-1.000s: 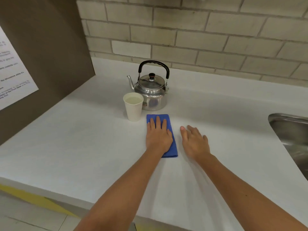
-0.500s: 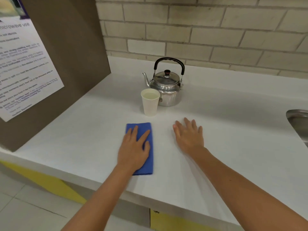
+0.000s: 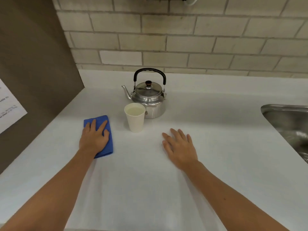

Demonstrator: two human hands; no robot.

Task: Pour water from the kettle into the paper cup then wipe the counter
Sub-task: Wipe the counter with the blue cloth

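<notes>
A metal kettle [image 3: 150, 99] with a black handle stands upright near the back of the white counter [image 3: 225, 147], spout pointing left. Just in front of it a white paper cup [image 3: 135, 120] holds water. My left hand [image 3: 94, 138] presses flat on a folded blue cloth [image 3: 109, 144], left of the cup. The cloth's near part is hidden under my palm. My right hand [image 3: 180, 147] lies flat on the counter, fingers spread, holding nothing, to the right of the cup.
A steel sink [image 3: 288, 125] is sunk into the counter at the right edge. A brown panel [image 3: 36, 72] with a paper notice [image 3: 8, 110] bounds the left side. A brick wall [image 3: 183, 39] runs behind.
My left hand has slid the blue cloth leftwards and then away from me, from right of the cup to its left side. My right hand stays flat on the counter.
</notes>
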